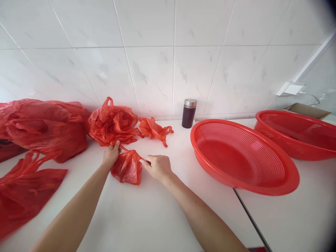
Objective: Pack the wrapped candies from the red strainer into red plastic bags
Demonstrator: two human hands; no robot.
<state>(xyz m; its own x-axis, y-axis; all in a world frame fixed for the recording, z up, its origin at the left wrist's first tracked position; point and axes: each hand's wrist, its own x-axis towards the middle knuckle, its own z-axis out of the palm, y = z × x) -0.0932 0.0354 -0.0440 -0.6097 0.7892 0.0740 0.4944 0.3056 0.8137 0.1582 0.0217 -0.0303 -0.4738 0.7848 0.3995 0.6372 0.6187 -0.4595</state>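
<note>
Between my hands is a crumpled red plastic bag [127, 167], low over the white table. My left hand [111, 154] pinches its upper left part, fingers closed. On the bag's right edge, my right hand [157, 166] is closed with the thumb and finger gripping the plastic. Just beyond my left hand lies a heap of crumpled red plastic bags [112, 122]. A smaller crumpled bag [154, 129] lies to the right of that heap.
Large filled-looking red bags [47, 126] stand at the left, with a flatter red bag [28, 196] nearer me. A dark flask [189, 113] stands by the tiled wall. To the right are a red perforated basket [195, 150], another red basin [291, 148] and a cardboard box [309, 110].
</note>
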